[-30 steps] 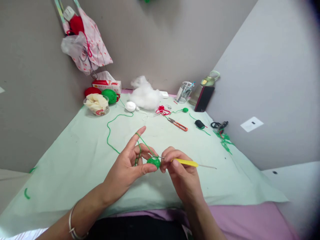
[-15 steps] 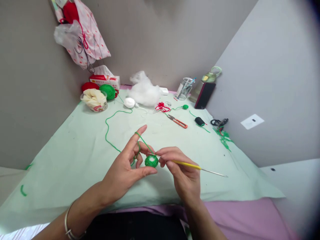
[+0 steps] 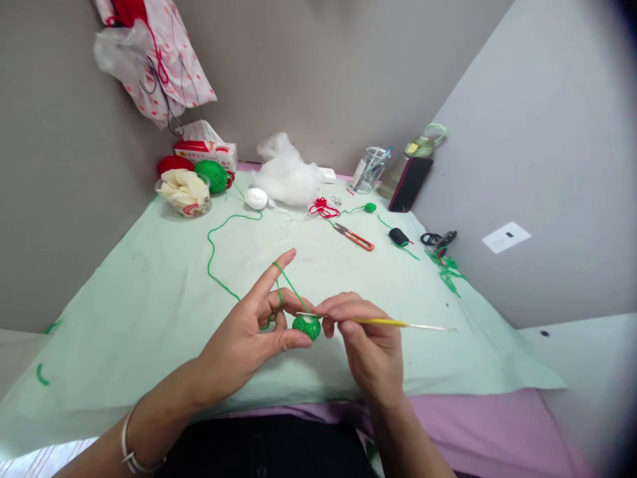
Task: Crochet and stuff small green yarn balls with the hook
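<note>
My left hand [image 3: 249,325] grips a small round green crochet piece [image 3: 307,328] between thumb and fingers; white shows in its opening. Green yarn [image 3: 293,284] runs over my raised left index finger down to the piece and winds about the other fingers. My right hand [image 3: 365,338] is closed around a crochet hook with a yellow handle [image 3: 383,322]. The hook's metal tip lies at the top edge of the piece, by the yarn. A second metal end sticks out to the right. Both hands are just above the near part of the cloth.
Orange thread snips [image 3: 355,237], red yarn [image 3: 324,208] and white stuffing [image 3: 288,174] lie beyond my hands. A black thread spool [image 3: 399,237] is to the right, near a leaning phone [image 3: 411,184]. A green yarn ball [image 3: 212,176] and a tub [image 3: 184,194] stand far left.
The hook has turned closer to level, its tip now lying across the top of the piece. The piece sits slightly lower and to the right. The whole view has shifted a little.
</note>
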Tool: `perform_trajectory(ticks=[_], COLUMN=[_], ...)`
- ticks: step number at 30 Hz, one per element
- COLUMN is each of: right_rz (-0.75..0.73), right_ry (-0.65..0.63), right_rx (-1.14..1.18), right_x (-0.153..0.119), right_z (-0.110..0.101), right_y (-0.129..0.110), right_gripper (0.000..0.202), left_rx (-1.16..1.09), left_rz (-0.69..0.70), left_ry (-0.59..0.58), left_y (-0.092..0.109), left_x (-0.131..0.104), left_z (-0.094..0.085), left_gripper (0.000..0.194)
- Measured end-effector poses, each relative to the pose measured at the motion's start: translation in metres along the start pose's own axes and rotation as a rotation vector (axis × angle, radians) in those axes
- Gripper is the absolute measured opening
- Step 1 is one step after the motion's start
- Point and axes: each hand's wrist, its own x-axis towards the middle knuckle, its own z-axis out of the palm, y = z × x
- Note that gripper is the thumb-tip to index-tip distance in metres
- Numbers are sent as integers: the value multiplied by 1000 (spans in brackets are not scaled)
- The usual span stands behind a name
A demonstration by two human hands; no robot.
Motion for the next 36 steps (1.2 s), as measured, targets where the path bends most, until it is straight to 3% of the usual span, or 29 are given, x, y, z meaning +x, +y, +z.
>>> perform_trajectory(ticks=[6, 14, 30, 36], right_rz=[162, 209, 55, -151], right_ry=[32, -46, -195, -277], right_rx=[346, 355, -150, -392], right_x=[5, 10, 4, 2], right_z=[3, -4, -17, -15], right_y=[4, 0, -17, -15], right_gripper=[10, 13, 23, 28], left_rx=[47, 82, 230, 171], left_rz=[-21, -31, -23, 6], left_ry=[-10, -21, 27, 124], left_y=[2, 4, 4, 1], left_x=[-1, 0, 2, 4], left_z=[1, 1, 2, 7], left_gripper=[99, 95, 94, 92])
